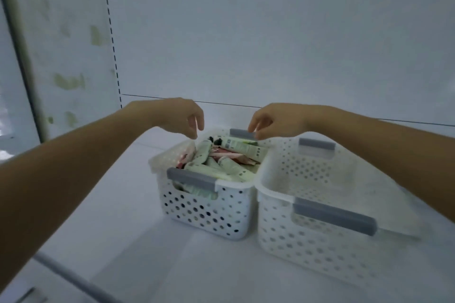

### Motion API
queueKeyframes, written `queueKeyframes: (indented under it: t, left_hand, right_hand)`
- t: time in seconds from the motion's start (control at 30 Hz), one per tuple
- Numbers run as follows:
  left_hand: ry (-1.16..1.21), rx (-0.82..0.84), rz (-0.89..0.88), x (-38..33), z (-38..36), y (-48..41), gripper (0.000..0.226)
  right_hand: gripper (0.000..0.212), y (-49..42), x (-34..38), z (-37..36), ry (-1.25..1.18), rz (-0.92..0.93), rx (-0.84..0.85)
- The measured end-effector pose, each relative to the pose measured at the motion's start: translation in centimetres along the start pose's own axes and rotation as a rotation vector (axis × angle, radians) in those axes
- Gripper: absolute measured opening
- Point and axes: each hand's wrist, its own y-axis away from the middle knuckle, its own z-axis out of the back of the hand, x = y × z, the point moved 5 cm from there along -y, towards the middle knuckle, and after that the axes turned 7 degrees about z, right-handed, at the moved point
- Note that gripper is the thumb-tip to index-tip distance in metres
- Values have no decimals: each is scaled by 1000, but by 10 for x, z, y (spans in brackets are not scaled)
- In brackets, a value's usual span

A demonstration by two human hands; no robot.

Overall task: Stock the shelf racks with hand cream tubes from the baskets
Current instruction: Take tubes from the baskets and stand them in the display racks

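Two white baskets sit side by side on the shelf (138, 204): the left basket (206, 214) full of tubes (221, 167), the right basket (320, 241) with none showing. Both the left hand (182, 115) and right hand (275, 119) hang over the tubes, fingers loose, holding nothing.

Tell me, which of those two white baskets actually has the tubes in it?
The left basket, under both hands, is piled with green and pink tubes. The right basket beside it looks empty: only its perforated walls show inside.

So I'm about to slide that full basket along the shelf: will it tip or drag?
The full basket looks low and wide, so it probably won't tip. The tubes lie piled loose to the rim, so they may shift or spill. The shelf looks smooth, so it should slide easily.
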Motion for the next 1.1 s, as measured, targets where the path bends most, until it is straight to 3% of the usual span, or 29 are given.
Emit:
queueKeyframes:
  t: [0.2,0.37,0.5,0.6,0.73,0.83,1.0,1.1]
  left_hand:
    - [-26,227,-190,-7,-16,-23,33]
    - [-152,377,-233,-14,-24,-26,44]
    - [-240,363,-249,-17,-27,-30,44]
    - [-193,305,-286,-16,-25,-35,35]
    - [0,273,-358,-16,-23,-36,24]
    - [264,261,-362,-15,-16,-33,17]
    - [925,254,-252,-15,-1,-35,18]
    - [1149,128,-130,-24,8,-38,19]
  right_hand:
    - [37,-33,-17,-28,90,-167,115]
    - [51,-49,-23,-39,163,-253,153]
    - [52,-53,-24,-46,196,-308,172]
    - [38,-53,-24,-43,168,-308,163]
    - [19,-47,-21,-21,-39,-256,17]
    - [10,-34,-25,1,-422,-264,-159]
    - [8,-14,-39,24,-1067,-294,-496]
    - [6,3,-45,29,-1327,-274,-630]
